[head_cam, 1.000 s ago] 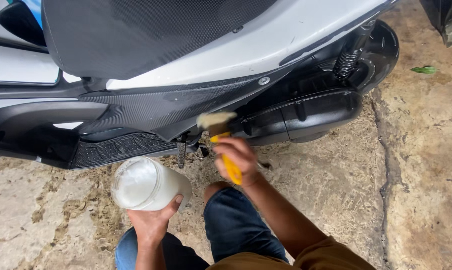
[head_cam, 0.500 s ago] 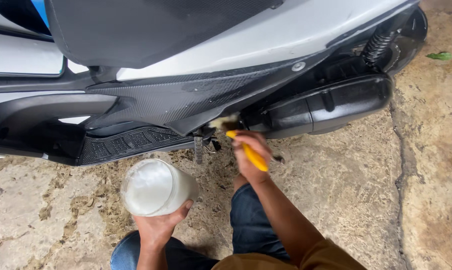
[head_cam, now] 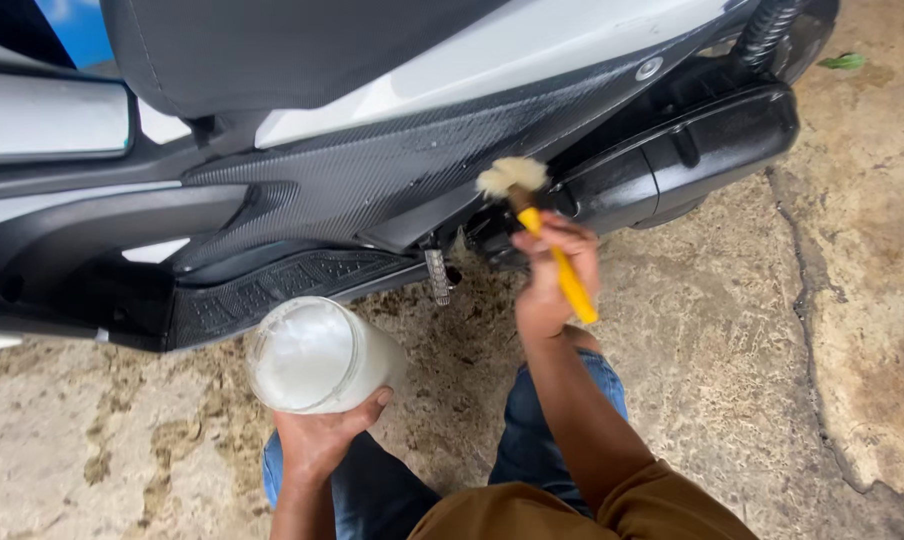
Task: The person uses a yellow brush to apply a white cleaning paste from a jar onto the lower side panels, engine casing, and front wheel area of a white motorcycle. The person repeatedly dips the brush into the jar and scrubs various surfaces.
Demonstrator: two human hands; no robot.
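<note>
Gripping: the right hand (head_cam: 550, 280) is closed round a yellow-handled detailing brush with a pale, soapy bristle head (head_cam: 537, 225).
Brush axis: the handle runs from low at the outer side of the right hand up and inward — the bristle head sits above the knuckles, touching the dark textured side panel of the white-and-black scooter (head_cam: 392, 170), just beside the glossy black engine cover (head_cam: 672, 160).
Left hand (head_cam: 322, 440): curled under a clear round plastic jar of white foamy liquid (head_cam: 312, 355), holding it from below, mouth tilted toward the camera.
Jar to brush: well apart — the jar lies low and to the left of the brush.
Nearer hand: the right, already at the panel; the left stays clear of the scooter.
Below: cracked, stained concrete floor (head_cam: 732, 330).
</note>
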